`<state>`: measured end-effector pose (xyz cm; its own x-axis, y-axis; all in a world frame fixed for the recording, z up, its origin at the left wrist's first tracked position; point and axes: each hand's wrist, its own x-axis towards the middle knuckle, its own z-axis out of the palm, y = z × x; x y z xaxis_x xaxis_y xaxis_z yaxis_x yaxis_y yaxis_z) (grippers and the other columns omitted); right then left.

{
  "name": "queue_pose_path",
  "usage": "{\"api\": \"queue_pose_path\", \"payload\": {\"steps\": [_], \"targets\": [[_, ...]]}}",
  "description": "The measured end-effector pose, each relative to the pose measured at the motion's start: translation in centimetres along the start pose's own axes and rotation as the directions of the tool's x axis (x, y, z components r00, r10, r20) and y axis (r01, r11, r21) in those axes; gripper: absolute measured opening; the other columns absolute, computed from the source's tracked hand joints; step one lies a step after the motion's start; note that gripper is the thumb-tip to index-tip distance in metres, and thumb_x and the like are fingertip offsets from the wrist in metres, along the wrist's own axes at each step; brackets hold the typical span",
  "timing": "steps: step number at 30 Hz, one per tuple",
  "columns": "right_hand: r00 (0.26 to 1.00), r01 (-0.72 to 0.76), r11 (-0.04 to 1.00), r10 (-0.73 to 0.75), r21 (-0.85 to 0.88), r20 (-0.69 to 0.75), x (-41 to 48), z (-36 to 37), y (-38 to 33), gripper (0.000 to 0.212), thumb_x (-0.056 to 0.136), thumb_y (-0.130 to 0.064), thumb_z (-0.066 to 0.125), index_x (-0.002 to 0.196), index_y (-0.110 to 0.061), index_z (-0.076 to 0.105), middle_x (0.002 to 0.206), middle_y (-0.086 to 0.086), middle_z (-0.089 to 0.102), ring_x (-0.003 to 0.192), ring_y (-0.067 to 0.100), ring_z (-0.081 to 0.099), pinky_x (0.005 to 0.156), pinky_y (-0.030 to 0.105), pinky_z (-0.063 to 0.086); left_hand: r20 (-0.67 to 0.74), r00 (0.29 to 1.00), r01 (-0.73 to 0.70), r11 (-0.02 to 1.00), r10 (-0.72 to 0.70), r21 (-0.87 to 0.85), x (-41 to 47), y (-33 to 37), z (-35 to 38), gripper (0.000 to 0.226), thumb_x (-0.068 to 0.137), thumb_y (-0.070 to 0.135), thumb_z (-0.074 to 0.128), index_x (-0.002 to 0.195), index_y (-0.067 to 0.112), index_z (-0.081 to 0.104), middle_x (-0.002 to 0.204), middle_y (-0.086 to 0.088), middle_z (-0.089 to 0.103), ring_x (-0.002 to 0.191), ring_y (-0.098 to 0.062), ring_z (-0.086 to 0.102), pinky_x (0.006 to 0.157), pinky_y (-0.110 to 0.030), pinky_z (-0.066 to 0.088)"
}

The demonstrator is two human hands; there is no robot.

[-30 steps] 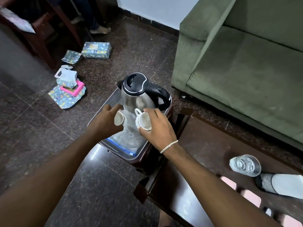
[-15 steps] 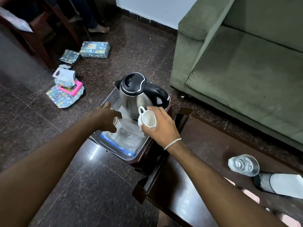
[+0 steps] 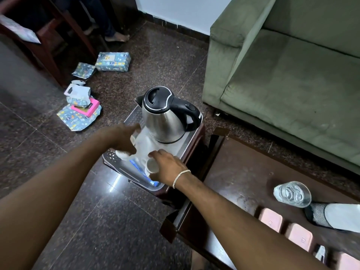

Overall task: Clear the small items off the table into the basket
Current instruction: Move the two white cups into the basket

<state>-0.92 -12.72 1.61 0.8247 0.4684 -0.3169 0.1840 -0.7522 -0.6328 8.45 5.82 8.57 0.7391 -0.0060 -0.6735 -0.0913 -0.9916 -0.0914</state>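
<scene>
A grey plastic basket (image 3: 116,168) stands on a low stool left of the dark table (image 3: 239,172). Inside it are a steel kettle (image 3: 165,121) and a clear plastic bag (image 3: 144,145). My right hand (image 3: 167,168) is shut on a small white cup (image 3: 153,166), held low over the bag near the basket's front. My left hand (image 3: 120,139) is blurred, reaching into the basket's left side. Another white cup (image 3: 121,154) shows just below its palm; whether the fingers grip it is unclear.
On the table lie a drinking glass (image 3: 292,193) on its side, a grey-and-white cloth item (image 3: 339,215) and pink boxes (image 3: 270,219). A green sofa (image 3: 282,84) stands behind. Wrapped parcels (image 3: 113,61) litter the floor at left; a person's foot (image 3: 116,38) is at the back.
Both hands have dropped from kettle height into the basket. The right hand's cup went down towards the front; the left hand moved to the basket's left side.
</scene>
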Motion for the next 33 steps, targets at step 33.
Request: {"api": "queue_pose_path", "payload": {"steps": [33], "targets": [[0.87, -0.294, 0.895, 0.105, -0.336, -0.482, 1.1, 0.4, 2.9, 0.047, 0.069, -0.025, 0.077, 0.111, -0.015, 0.057, 0.101, 0.006, 0.061, 0.091, 0.029, 0.058, 0.081, 0.048, 0.034, -0.464, 0.88, -0.146, 0.873, -0.101, -0.466, 5.0, 2.0, 6.6, 0.058, 0.076, 0.004, 0.078, 0.124, 0.008, 0.047, 0.132, -0.02, 0.046, 0.105, -0.049, 0.061, 0.088, -0.056, 0.052]]}}
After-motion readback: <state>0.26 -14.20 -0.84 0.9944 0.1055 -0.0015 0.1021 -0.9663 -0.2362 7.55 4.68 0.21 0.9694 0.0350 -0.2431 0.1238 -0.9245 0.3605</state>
